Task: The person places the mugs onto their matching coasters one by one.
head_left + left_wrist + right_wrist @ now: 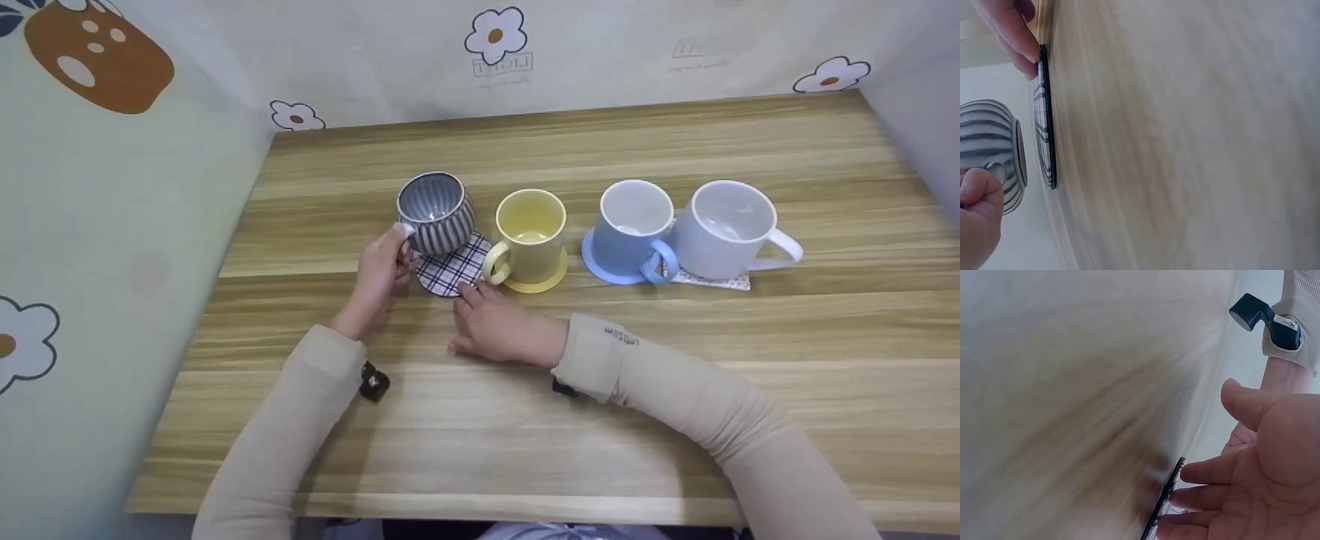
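My left hand [381,271] grips the handle of a grey-and-white striped mug [444,231]. In the left wrist view a gap shows between the base of this mug [988,135] and the round checked coaster [1043,126], so it is held up off the table. From the head view the mug covers the far part of the coaster [448,276]. My right hand [504,322] touches the coaster's near right edge with its fingertips. The right wrist view shows those fingers [1202,498] nearly straight along the coaster's dark rim, the thumb spread away.
Right of the checked coaster, a yellow mug [541,251] stands on a yellow coaster [534,286]. Farther right are a blue mug [626,247] on a blue coaster [592,262] and a white mug [712,240] on a patterned coaster [720,283]. Walls border the table's back and sides.
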A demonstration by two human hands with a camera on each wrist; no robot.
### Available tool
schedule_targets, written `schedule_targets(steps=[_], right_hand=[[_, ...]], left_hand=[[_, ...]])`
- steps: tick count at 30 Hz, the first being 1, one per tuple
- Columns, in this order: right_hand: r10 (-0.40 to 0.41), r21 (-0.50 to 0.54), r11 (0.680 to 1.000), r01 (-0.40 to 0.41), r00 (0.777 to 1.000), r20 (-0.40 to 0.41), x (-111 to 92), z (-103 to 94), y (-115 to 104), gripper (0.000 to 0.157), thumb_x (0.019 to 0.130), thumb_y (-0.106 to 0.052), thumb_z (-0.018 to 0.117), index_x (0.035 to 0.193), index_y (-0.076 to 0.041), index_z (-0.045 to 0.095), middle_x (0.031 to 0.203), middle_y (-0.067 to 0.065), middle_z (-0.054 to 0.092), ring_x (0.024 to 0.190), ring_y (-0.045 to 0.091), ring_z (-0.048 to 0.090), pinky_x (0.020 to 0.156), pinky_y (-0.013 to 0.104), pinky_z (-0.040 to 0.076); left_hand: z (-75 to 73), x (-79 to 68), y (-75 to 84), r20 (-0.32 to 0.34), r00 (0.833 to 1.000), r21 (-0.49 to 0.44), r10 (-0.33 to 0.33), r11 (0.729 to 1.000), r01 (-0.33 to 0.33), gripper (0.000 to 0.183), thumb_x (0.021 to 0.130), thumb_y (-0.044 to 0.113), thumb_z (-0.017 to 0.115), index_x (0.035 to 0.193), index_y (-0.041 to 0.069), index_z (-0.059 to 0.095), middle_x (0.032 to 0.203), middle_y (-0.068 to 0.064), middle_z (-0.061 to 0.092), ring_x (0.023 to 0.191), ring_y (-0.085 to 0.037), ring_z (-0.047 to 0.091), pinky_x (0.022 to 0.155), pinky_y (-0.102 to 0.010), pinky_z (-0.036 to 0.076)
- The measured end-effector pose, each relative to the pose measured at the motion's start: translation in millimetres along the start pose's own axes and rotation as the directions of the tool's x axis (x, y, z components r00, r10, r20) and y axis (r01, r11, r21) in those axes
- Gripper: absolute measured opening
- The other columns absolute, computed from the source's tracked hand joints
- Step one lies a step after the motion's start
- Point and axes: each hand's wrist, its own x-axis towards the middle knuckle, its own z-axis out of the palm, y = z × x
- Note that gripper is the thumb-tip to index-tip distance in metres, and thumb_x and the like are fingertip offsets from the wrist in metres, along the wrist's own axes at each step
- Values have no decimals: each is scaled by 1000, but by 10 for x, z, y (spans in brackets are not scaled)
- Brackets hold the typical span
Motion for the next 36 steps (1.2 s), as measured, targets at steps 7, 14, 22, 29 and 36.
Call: schedule_targets(steps=[7, 14, 22, 29, 36], right_hand=[[-3, -8, 1000, 3, 1000, 15, -20, -8, -1, 69, 91, -46, 48, 132, 9, 40, 141, 27, 33, 132, 39, 29, 111, 45, 17], [-22, -3, 1000, 22, 1000, -18, -47, -9, 7, 68, 91, -43, 50, 129, 12, 42, 137, 29, 36, 130, 39, 32, 110, 45, 21], [-21, 13, 1000, 21, 1000, -23, -60, -7, 15, 69, 90, -44, 50, 129, 12, 42, 138, 29, 36, 131, 38, 31, 110, 45, 21], [-23, 28, 999, 23, 1000, 6, -69, -17, 17, 70, 91, -45, 49, 131, 11, 39, 140, 29, 34, 132, 38, 28, 111, 45, 18], [-39, 18, 999, 39, 999, 1, -76, -24, 25, 70, 91, -45, 48, 131, 11, 40, 139, 28, 35, 133, 37, 28, 111, 46, 16]], left_hand=[[-20, -35, -13, -1, 1000, 5, -7, 1000, 7, 39, 96, 29, 42, 61, 13, 42, 53, 6, 39, 39, 0, 25, 37, -16, 19], [-42, -47, -19, 6, 1000, 28, -24, 999, 23, 38, 97, 27, 41, 62, 11, 41, 55, 5, 38, 40, -1, 25, 41, -19, 18], [-58, -79, -19, 14, 999, 5, -31, 999, 31, 38, 96, 27, 42, 61, 12, 42, 53, 6, 38, 39, 1, 25, 38, -18, 19], [-76, -132, -40, 17, 1000, 0, -15, 1000, 15, 40, 96, 25, 42, 58, 12, 42, 51, 6, 38, 38, 0, 24, 38, -17, 16], [-99, -151, -52, 35, 999, 31, -16, 999, 15, 40, 96, 25, 41, 58, 13, 41, 50, 7, 36, 38, 1, 23, 38, -17, 17]])
